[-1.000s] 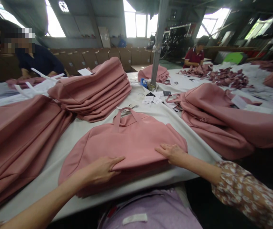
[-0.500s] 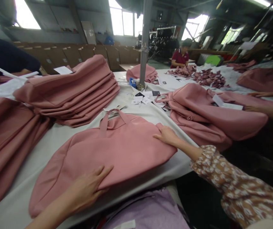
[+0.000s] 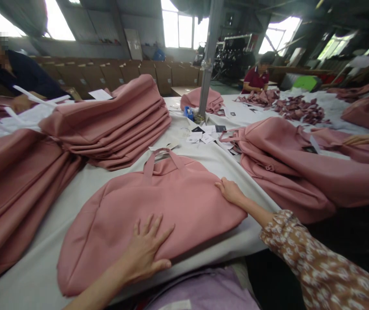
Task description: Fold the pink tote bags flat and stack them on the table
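A pink handbag [image 3: 158, 202] lies flat on the pale cloth of the table in front of me, its two handles [image 3: 163, 160] pointing away. My left hand [image 3: 147, 247] rests on its lower front, fingers spread wide and the palm against the material. At the bag's right end, my right hand [image 3: 231, 190] grips the edge, with its fingers closed on the material. Part of those fingers is hidden from view.
Stacked pink bags [image 3: 116, 125] stand at the left, with more pink material [image 3: 13, 189] nearer. Other pink bags [image 3: 281, 159] lie right. Paper tags [image 3: 200, 135] lie near a metal post [image 3: 207, 64]. A co-worker in dark blue [image 3: 32, 77] and one in red [image 3: 255, 79] are across the table.
My left hand has spread its fingers and lies flatter, higher on the bag's front. My right hand keeps hold of the right end. The camera view has shifted slightly left.
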A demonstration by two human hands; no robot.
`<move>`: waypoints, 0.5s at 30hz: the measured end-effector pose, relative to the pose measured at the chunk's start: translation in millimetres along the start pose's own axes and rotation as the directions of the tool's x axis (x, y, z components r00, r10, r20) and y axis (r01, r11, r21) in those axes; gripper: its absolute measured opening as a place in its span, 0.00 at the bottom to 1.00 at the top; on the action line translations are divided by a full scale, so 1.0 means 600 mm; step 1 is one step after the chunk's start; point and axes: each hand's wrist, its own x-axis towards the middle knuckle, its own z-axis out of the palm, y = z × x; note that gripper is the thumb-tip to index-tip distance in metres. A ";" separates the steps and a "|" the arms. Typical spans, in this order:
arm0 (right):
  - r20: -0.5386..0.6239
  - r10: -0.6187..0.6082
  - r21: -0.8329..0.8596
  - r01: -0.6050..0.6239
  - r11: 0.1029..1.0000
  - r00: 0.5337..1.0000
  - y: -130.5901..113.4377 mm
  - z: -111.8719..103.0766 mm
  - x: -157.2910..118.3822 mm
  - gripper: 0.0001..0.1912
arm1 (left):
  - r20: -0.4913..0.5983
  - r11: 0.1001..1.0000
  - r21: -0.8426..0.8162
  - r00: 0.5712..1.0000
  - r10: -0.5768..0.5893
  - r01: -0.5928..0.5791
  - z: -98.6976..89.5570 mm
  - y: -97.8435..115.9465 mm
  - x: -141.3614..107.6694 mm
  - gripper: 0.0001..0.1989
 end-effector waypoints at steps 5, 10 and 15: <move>-0.126 -0.112 -0.096 0.101 0.990 0.986 -0.040 -0.029 -0.023 0.23 | -0.053 0.999 -0.042 0.998 0.023 -0.025 0.025 0.001 -0.005 0.44; 0.071 -0.740 -0.013 0.742 0.670 0.669 -0.082 -0.065 -0.070 0.39 | -0.055 0.992 -0.109 0.997 0.051 -0.057 0.009 -0.002 -0.013 0.47; 0.236 -0.779 0.171 0.764 0.622 0.581 -0.069 0.004 -0.081 0.44 | -0.092 0.989 -0.125 0.994 0.063 -0.075 0.049 -0.021 0.004 0.36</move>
